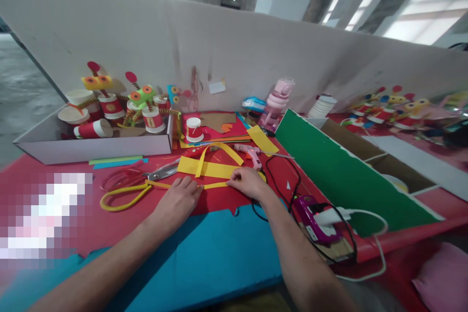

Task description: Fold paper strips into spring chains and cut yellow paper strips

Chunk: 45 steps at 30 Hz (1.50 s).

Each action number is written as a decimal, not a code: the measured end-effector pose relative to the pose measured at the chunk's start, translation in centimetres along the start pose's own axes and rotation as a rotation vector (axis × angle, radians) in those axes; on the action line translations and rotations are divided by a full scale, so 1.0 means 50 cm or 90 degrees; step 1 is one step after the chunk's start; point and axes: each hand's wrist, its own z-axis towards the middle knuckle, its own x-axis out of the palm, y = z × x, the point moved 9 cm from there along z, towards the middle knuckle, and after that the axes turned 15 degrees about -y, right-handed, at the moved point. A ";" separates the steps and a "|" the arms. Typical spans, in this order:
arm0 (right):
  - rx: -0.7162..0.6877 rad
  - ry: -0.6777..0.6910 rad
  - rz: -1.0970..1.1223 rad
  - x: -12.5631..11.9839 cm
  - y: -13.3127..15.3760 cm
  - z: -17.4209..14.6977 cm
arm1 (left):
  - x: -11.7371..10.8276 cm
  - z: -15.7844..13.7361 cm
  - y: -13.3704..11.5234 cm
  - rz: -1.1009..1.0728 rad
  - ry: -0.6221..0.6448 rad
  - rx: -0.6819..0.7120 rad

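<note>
A narrow yellow paper strip (215, 185) stretches between my two hands, low over the red table cover. My left hand (183, 196) has its fingers closed on the strip's left part, and one end sticks out past it to the left. On the right part of the strip, my right hand (249, 184) pinches with thumb and fingertips. Just behind lies a wider yellow paper piece (215, 169), with a bent yellow strip (202, 160) across it. Scissors with yellow and red handles (126, 197) lie left of my left hand. A pink glue gun (252, 155) rests behind my right hand.
A white box (109, 146) of paper-cup figures stands at the left. One red-and-white paper cup (194, 129) is at the back. To the right are a green board (340, 175), a purple power strip (317, 219) and trailing cables. Blue sheeting (219, 248) covers the near edge.
</note>
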 end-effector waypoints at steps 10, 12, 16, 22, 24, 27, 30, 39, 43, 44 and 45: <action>0.019 -0.016 -0.074 -0.007 0.010 -0.008 | 0.007 -0.003 -0.003 0.019 0.000 0.009; 0.016 -0.014 -0.077 -0.010 0.007 -0.009 | 0.008 -0.004 -0.001 0.016 -0.006 0.008; 0.030 -0.006 -0.075 -0.017 -0.009 -0.009 | 0.007 -0.004 -0.002 0.019 -0.014 0.020; 0.041 -0.002 -0.094 -0.025 -0.021 -0.010 | 0.001 0.001 -0.004 0.023 0.006 0.021; 0.048 0.004 -0.100 -0.027 -0.023 -0.012 | -0.001 0.002 -0.004 0.017 0.003 0.017; 0.058 0.008 -0.109 -0.031 -0.025 -0.015 | -0.002 0.002 -0.005 0.016 0.002 0.018; 0.049 0.005 -0.132 -0.035 -0.027 -0.016 | -0.002 0.003 -0.002 0.024 0.014 0.018; 0.078 -0.178 -0.164 -0.117 -0.029 -0.023 | -0.002 0.016 0.008 0.014 0.050 -0.015; 0.050 -0.470 0.068 -0.231 0.030 -0.050 | -0.001 0.021 0.015 0.009 0.058 -0.035; 0.040 -0.501 0.142 -0.245 0.042 -0.049 | 0.000 0.022 0.017 0.008 0.061 -0.043; 0.037 -0.513 0.213 -0.252 0.051 -0.043 | 0.001 0.023 0.019 0.008 0.062 -0.050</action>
